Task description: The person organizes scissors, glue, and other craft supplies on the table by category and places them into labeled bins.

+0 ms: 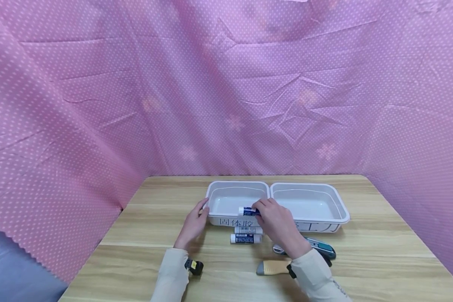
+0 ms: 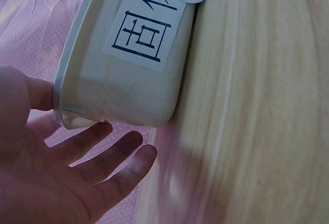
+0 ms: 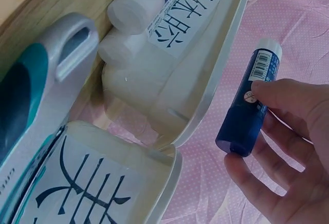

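In my right hand [image 1: 279,220] I hold a blue glue stick [image 3: 249,100] with a white cap, pinched between thumb and fingertips. In the head view it overlaps the front of the left white plastic bin [image 1: 238,183], which is labelled 固体胶. My left hand [image 1: 193,224] is at that bin's left end, thumb and index finger at the rim corner; its other fingers extend, spread, beside the wall in the left wrist view. Two more glue sticks, a nearer one [image 1: 245,238] and a farther one [image 1: 248,230], lie before the bin's label.
A second white bin [image 1: 341,209] stands beside the first on the right, its label partly hidden by my right hand. A teal and grey utility knife [image 1: 322,246] lies before it, partly behind my right arm. Nearer is an orange handle [image 1: 274,267] with a grey end.
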A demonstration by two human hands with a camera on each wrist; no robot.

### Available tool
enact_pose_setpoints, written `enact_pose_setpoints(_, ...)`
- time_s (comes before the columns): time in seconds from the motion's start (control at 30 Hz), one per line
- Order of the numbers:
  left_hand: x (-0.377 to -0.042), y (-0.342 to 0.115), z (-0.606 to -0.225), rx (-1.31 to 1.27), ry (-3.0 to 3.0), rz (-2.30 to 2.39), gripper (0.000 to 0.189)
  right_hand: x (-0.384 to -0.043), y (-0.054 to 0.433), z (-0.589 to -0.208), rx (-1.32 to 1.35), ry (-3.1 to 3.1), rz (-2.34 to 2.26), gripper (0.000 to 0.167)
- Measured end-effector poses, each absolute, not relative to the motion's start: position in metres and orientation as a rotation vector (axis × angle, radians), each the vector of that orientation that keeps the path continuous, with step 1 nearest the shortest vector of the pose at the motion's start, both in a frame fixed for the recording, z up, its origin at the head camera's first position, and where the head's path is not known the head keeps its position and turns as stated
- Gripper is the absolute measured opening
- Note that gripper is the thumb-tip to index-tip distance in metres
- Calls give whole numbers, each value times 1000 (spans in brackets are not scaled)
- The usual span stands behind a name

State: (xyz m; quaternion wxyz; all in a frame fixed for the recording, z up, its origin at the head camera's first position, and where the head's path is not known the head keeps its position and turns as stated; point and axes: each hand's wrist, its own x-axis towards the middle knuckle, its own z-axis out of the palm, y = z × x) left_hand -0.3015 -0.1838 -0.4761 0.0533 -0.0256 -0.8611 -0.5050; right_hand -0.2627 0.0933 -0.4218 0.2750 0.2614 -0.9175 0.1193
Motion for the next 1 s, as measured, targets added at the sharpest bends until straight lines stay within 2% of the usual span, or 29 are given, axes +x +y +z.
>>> enact_pose_setpoints(1.0,-300,-183,-474,-75,-2612,-1560,49,-274,97,-434,590,-2490,369,25)
